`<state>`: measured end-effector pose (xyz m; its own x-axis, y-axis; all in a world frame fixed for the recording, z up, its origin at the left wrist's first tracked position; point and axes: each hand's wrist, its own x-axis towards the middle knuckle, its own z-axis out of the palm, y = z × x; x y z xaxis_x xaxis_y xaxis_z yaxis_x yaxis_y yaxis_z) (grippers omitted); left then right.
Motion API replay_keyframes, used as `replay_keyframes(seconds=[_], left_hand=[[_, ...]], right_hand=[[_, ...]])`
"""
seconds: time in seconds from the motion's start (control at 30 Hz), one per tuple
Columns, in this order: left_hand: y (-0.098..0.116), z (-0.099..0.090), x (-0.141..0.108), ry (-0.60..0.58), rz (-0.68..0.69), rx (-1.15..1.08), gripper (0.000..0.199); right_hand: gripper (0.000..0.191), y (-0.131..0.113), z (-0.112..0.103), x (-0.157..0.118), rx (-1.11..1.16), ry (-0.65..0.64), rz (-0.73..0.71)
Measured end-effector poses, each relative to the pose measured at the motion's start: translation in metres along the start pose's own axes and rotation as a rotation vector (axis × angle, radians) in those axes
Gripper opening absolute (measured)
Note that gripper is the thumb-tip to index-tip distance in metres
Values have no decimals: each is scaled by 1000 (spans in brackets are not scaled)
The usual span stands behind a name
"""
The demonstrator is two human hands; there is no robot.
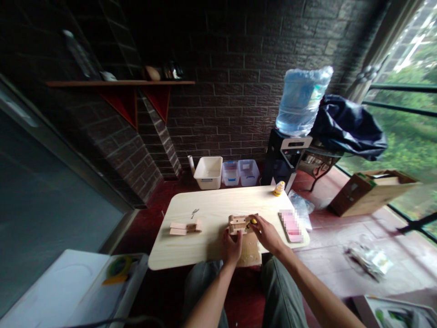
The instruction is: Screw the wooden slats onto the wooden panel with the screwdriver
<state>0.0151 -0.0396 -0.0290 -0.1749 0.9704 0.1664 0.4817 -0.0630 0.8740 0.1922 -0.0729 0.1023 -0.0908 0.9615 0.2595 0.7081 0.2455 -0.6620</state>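
On the light wooden table (211, 200) lies a small wooden assembly (238, 219) of pale pieces with dark holes. My left hand (231, 248) grips its near left side, thumb on the front edge. My right hand (266, 231) is closed around a short yellow-and-black tool, by its look a stubby screwdriver (253, 222), held at the right end of the assembly. The tool's tip is too small to make out. Under and in front of the assembly is a brown board (251, 253). A second wooden piece (186, 227) rests to the left, with several small dark screws (195, 212) behind it.
A yellow-capped bottle (279, 188) stands at the table's back right corner, and a pink, blurred-out flat item (291, 225) lies at the right edge. Behind the table are a cream bin (209, 173), clear bins (248, 172) and a water dispenser (280, 152).
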Motion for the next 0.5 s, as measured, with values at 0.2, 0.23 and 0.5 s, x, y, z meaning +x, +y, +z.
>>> replay_keyframes(seconds=[0.2, 0.23, 0.5], left_hand=[[-6, 4, 0, -28, -47, -8, 68], [-6, 4, 0, -23, -51, -3, 68], [6, -4, 0, -20, -52, -5, 62]], right_hand=[[36, 4, 4, -2, 32, -12, -34], [37, 4, 4, -1, 32, -14, -35], [40, 5, 4, -1, 12, -19, -45]])
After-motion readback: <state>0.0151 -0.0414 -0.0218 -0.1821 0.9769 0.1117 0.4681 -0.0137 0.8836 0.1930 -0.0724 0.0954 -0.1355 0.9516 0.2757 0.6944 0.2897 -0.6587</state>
